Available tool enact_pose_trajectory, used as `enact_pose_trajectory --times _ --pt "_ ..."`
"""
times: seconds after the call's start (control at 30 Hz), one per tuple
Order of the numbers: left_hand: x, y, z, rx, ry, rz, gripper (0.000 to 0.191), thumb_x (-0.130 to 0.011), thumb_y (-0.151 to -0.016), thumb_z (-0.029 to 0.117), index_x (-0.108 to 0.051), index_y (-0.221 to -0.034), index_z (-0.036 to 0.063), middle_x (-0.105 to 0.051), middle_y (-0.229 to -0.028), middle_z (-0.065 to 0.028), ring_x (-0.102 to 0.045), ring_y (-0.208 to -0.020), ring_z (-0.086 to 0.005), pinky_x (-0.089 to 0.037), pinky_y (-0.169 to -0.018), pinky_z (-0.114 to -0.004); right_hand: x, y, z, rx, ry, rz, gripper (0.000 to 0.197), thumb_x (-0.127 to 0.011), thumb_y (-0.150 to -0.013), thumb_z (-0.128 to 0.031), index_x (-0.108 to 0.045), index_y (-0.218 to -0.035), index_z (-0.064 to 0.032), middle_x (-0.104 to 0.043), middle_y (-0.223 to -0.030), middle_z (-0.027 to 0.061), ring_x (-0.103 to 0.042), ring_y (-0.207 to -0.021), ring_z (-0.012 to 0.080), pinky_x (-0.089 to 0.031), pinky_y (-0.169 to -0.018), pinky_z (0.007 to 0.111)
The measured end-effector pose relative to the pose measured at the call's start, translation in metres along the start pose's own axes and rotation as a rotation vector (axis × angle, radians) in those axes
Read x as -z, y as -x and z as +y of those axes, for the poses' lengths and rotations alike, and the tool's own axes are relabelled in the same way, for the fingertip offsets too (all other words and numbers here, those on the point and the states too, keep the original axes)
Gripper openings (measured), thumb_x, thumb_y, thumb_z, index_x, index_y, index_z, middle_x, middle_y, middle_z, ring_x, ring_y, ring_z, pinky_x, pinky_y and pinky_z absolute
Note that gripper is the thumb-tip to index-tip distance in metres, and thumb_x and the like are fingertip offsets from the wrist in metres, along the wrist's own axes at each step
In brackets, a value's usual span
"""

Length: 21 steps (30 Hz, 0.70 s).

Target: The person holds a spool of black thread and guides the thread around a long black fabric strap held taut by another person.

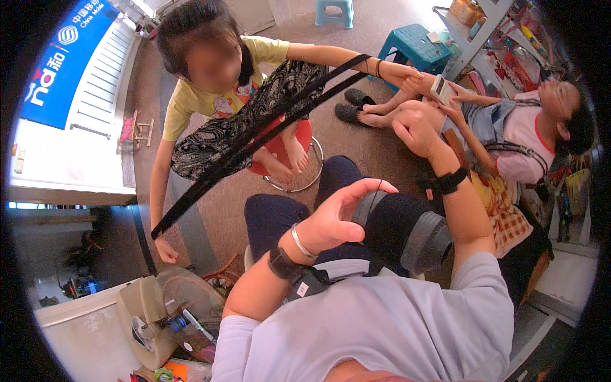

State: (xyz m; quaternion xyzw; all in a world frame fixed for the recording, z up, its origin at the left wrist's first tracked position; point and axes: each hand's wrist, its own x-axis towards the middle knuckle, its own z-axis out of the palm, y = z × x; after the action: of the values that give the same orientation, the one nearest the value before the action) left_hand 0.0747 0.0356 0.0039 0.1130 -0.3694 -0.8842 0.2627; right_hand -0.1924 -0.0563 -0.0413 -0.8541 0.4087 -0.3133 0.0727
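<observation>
My left hand (336,217), with a silver bangle and black wrist strap, is above my lap, thumb and fingers apart. A thin dark thread (378,191) crosses near its index fingertip; its ends cannot be traced. My right hand (416,130) is raised with curled fingers beside a person's bare leg; nothing shows clearly in it. A long black skein, seemingly yarn (229,155), is stretched around the wrists of a person in a yellow T-shirt, whose arms are spread. A black-and-grey cylindrical item (405,224) lies across my lap, partly behind my left hand.
The yellow-shirted person's feet rest on a red round stool (274,150). At right, a seated person in a pink top holds a white calculator-like device (442,90). A teal plastic stool (417,45) stands behind, near shelves. A beige bin-like container (138,329) is at lower left.
</observation>
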Motion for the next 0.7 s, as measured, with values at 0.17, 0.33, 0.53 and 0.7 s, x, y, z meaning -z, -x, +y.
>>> enact_pose_trajectory --times 0.17,0.33,0.53,0.7 --pt "-0.003 -0.015 0.001 0.013 0.106 -0.025 0.089 -0.083 -0.064 0.04 -0.04 -0.131 0.0006 -0.054 -0.122 -0.0058 -0.051 -0.113 -0.0142 -0.037 -0.1 -0.028 0.01 0.055 0.08 -0.52 -0.06 0.418 0.026 -0.052 -0.09 -0.017 -0.058 -0.072 0.0002 -0.06 -0.073 0.0072 -0.059 -0.071 0.0153 -0.046 -0.06 0.029" --pt "-0.003 -0.008 0.013 -0.127 0.065 0.088 0.09 -0.085 -0.063 0.038 -0.039 -0.131 0.0008 -0.053 -0.123 -0.0072 -0.052 -0.114 -0.0165 -0.038 -0.101 -0.031 0.078 0.008 0.047 -0.405 -0.374 0.81 0.035 -0.052 -0.094 -0.021 -0.049 -0.064 -0.0047 -0.046 -0.061 -0.0007 -0.047 -0.057 0.0087 -0.038 -0.048 0.024" --pt "0.017 0.065 0.027 -0.439 0.084 0.343 0.089 -0.076 -0.067 0.05 -0.039 -0.13 -0.001 -0.052 -0.125 -0.0152 -0.054 -0.114 -0.0259 -0.042 -0.1 -0.039 0.06 -0.014 -0.058 -0.406 -0.52 0.39 0.034 -0.055 -0.091 -0.014 -0.05 -0.06 -0.0021 -0.047 -0.06 -0.0013 -0.042 -0.056 0.0075 -0.036 -0.052 0.025" --pt "0.042 0.153 0.014 -0.658 0.219 0.4 0.077 -0.062 -0.076 0.053 -0.04 -0.133 0.0058 -0.041 -0.133 -0.0196 -0.046 -0.117 -0.0323 -0.047 -0.089 -0.04 -0.03 0.018 -0.122 -0.465 -0.643 -0.265 0.031 -0.06 -0.087 -0.014 -0.051 -0.062 0.0025 -0.041 -0.051 0.0054 -0.041 -0.051 0.0093 -0.038 -0.047 0.029"
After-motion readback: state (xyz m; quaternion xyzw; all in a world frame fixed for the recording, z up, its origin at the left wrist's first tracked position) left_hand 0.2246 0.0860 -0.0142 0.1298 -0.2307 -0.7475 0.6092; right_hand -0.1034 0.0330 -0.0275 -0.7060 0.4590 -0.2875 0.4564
